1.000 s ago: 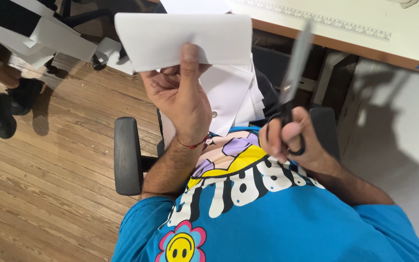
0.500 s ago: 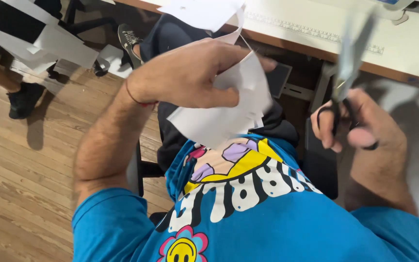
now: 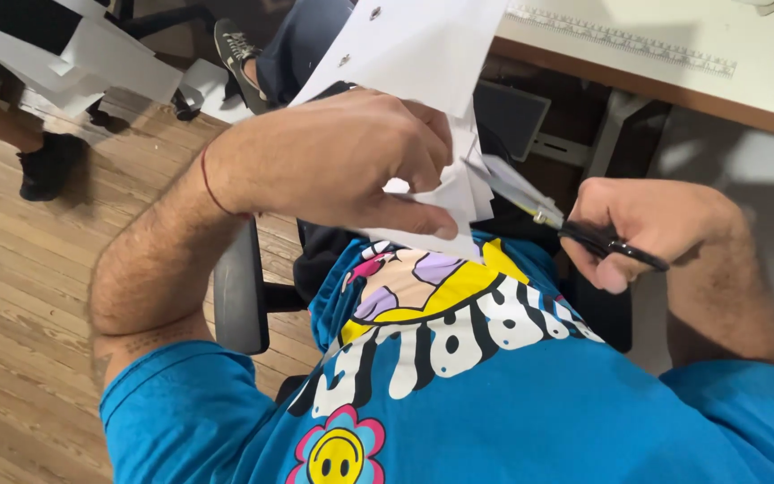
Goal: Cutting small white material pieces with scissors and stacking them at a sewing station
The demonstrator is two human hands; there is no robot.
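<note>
The paper (image 3: 423,54) is up at chest height in front of the seated person, a white sheet with small punched holes, rising to the top edge of the view. Its lower end is bunched and folded under the left hand (image 3: 351,161), which clamps it from above, knuckles up, thumb pressed along the bottom fold, wrist bent inward with a thin red band on it. The scissors (image 3: 566,224) come in from the right, blades slightly apart and biting into the paper's right edge just beside the left fingertips. The right hand (image 3: 651,224) grips the black handles, fingers curled through the loops, forearm running off to the lower right. How far the blades reach into the fold is hard to tell, as the paper covers the tips. Below both hands lies a blue printed shirt (image 3: 459,376). A chair armrest (image 3: 239,287) sits under the left forearm. A pale table (image 3: 674,45) crosses the top right, and wooden floor (image 3: 38,269) fills the left.
</note>
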